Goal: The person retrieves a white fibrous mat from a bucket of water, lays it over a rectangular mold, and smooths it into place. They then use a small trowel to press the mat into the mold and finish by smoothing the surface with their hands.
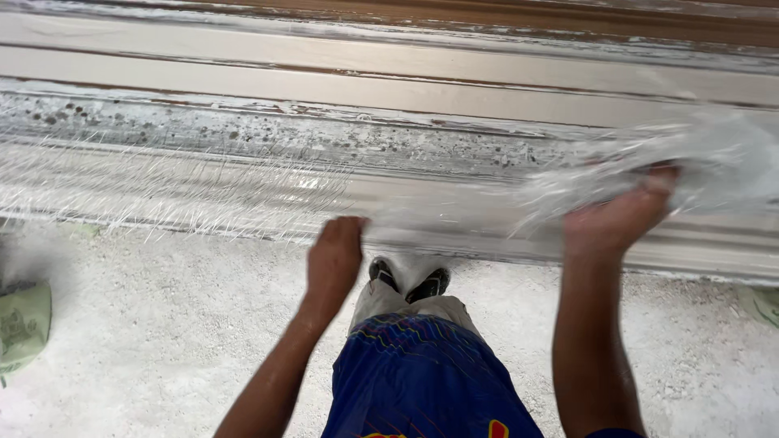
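Observation:
A long grey-white moulded form (389,89) runs across the view, coated with wet plaster. A bundle of white glass fibre strands (698,158) hangs blurred over its right part, and my right hand (621,215) is closed on that bundle. My left hand (334,255) rests with fingers curled against the form's near edge, beside a thin layer of fibre (438,215) lying there. More fibre strands (162,182) are spread flat along the left part of the form.
Dusty white floor (162,341) lies below the form. A pale green sack (23,324) sits at the left edge, another green scrap (763,304) at the right. My leg in blue shorts and a shoe (410,280) stand against the form.

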